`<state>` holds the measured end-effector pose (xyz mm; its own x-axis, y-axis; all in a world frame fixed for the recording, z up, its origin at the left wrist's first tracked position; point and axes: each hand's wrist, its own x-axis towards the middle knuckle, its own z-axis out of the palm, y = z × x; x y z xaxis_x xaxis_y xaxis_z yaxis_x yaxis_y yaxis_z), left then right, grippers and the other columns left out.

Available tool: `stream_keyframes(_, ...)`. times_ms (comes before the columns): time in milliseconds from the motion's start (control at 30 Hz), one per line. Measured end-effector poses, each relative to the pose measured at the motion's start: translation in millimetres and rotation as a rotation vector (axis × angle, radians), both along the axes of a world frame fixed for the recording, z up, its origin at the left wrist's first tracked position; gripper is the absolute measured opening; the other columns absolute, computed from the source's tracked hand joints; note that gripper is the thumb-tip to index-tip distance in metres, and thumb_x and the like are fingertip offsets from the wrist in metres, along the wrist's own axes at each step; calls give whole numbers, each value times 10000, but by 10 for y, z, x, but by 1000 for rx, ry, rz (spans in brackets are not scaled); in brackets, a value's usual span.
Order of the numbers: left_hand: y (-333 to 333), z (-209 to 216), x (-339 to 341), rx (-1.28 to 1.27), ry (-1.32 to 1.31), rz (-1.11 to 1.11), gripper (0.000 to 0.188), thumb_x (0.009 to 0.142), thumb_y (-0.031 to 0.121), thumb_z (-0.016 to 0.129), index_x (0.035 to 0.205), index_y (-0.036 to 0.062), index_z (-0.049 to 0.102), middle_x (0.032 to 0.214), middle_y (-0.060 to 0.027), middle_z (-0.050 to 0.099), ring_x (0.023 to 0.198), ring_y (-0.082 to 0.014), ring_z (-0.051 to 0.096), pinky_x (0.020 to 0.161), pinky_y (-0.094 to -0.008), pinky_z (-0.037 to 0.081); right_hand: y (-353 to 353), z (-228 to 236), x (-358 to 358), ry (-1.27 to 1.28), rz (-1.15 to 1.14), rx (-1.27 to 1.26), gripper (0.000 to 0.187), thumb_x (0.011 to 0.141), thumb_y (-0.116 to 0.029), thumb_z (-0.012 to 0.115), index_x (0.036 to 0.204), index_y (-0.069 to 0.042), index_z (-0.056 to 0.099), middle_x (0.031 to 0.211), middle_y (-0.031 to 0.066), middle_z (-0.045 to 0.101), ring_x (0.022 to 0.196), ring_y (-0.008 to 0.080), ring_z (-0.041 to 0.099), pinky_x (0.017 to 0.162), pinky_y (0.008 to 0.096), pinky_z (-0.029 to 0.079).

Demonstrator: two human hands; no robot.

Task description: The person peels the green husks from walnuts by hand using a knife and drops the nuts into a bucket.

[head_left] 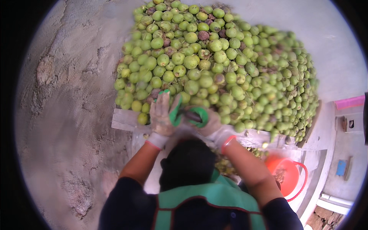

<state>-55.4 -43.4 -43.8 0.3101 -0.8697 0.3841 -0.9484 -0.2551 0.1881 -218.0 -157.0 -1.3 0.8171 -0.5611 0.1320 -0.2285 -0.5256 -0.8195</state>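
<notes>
My left hand [163, 117], in a pale work glove with green-coated fingertips and thumb, is at the pile's near edge. Its fingers stretch out and its thumb stands apart. Beside it, my right hand [209, 122] wears a matching glove. Its fingers curl round a dark, short, handle-like thing [191, 116], blurred and mostly covered. Both hands are over a pale wooden board [124, 119] along the front of a heap of round green fruits [178, 57], which look like walnuts in their husks. Some have brown or blackened skins.
At the lower right stands an orange-red bucket [273, 165] with a red handle and brown pieces inside. Several fruits or husks [226, 166] lie below the board. A rough grey wall or ground surface [76, 115] fills the left. A blue object [341, 167] is at the far right.
</notes>
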Motion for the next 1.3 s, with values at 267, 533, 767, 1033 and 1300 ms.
stream_keyframes(267, -213, 11, 27, 5, 29, 92, 760, 712, 350, 708, 1425, 267, 458, 1486, -120, 339, 1342, -336, 374, 1005, -567, 321, -120, 75, 242, 69, 184, -153, 277, 798, -171, 645, 1058, -76, 640, 1077, 134, 655, 955, 336, 637, 820, 406, 527)
stream_keyframes(533, -221, 10, 111, -10, -22, 66, 727, 741, 415, 714, 1405, 227, 486, 1470, -118, 345, 1320, -321, 385, 1017, -548, 317, -227, 69, 333, 241, 265, -305, 373, 790, -211, 663, 1142, -100, 607, 1099, 140, 653, 954, 350, 638, 797, 413, 530)
stream_keyframes(767, -641, 980, 591, 27, 196, -147, 505, 804, 296, 661, 1279, 150, 570, 1252, -135, 572, 1056, -351, 607, 883, -462, 501, -305, 76, 229, 2, 35, 131, 423, 806, -194, 700, 1204, -102, 591, 1134, 124, 647, 977, 328, 642, 816, 395, 528)
stream_keyframes(1033, -3325, 1259, 1159, -23, -42, 178, 388, 891, 392, 546, 1083, 73, 656, 1093, -133, 668, 987, -308, 651, 848, -435, 528, -430, 511, -300, -195, -174, 154, 458, 820, 3, 705, 1246, -1, 537, 1231, 140, 617, 1135, 247, 607, 972, 348, 481)
stream_keyframes(1300, -3908, 1430, 982, 248, -246, 43, 359, 879, 367, 546, 1076, 107, 696, 1056, -106, 702, 995, -299, 669, 847, -453, 536, -328, 230, -960, -165, -430, 291, 444, 815, 28, 702, 1230, 33, 544, 1223, 157, 615, 1132, 231, 605, 975, 336, 478)
